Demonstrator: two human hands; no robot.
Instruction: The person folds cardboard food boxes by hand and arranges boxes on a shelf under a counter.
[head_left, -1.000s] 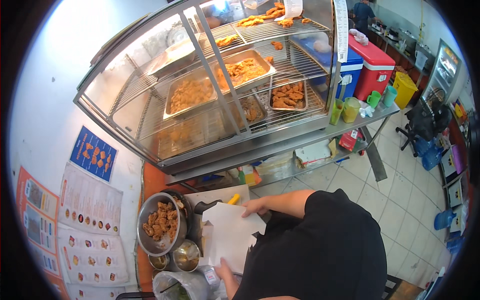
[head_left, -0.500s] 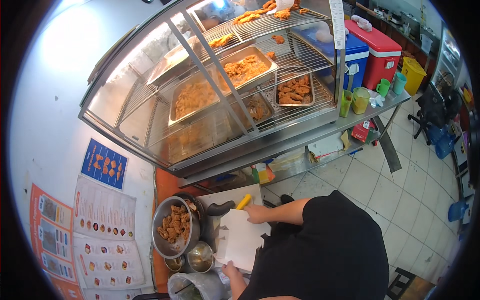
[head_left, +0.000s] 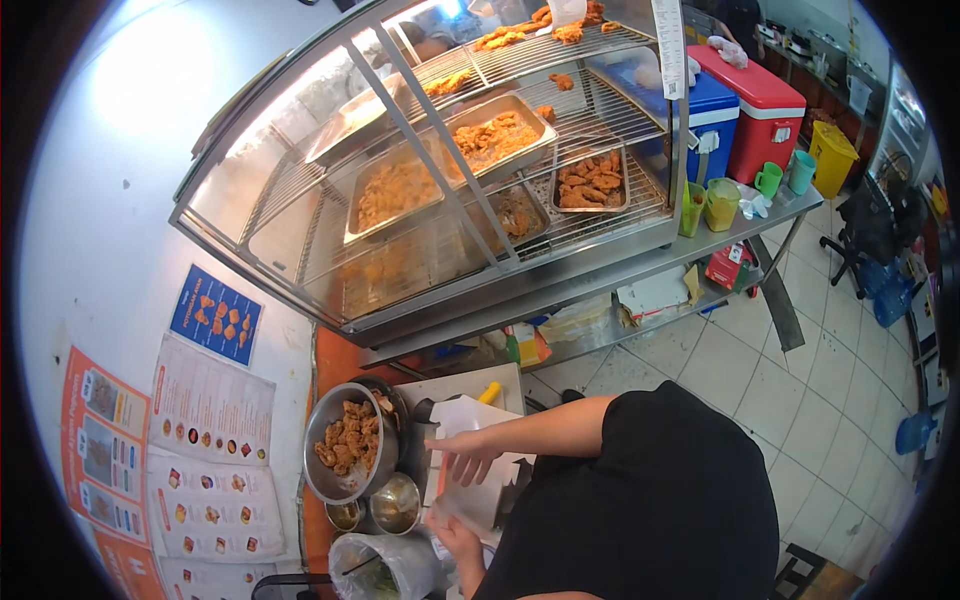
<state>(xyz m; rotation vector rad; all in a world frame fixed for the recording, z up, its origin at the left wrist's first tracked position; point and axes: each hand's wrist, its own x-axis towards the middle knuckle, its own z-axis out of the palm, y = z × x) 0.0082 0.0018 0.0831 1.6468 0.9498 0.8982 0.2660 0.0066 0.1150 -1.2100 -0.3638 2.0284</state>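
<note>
A white cardboard box point(head_left: 487, 497), partly unfolded with cut flaps, lies on the pale work surface in front of me. My right hand point(head_left: 470, 458) reaches over it, fingers stretched and apart, touching or just above the board. At the box's near side my left hand point(head_left: 458, 540) grips its edge; the fingertips are partly blurred. Beyond the box lies a yellow handle point(head_left: 490, 393), with a dark curved object point(head_left: 423, 410) close by. A large steel bowl point(head_left: 318, 462) of fried chicken pieces point(head_left: 347, 438) stands to the left of the box.
Small metal bowls point(head_left: 396, 503) and a plastic-lined bin point(head_left: 410, 565) sit near the left hand. A glass display cabinet point(head_left: 500, 262) with trays of fried chicken stands ahead on a metal table point(head_left: 590, 348). Blue point(head_left: 712, 125) and red point(head_left: 750, 105) coolers are at the right.
My right hand has let go of the far edge near the yellow handle and swung left over the box, fingers spreading. My left hand has shifted slightly, and the flaps have moved.
</note>
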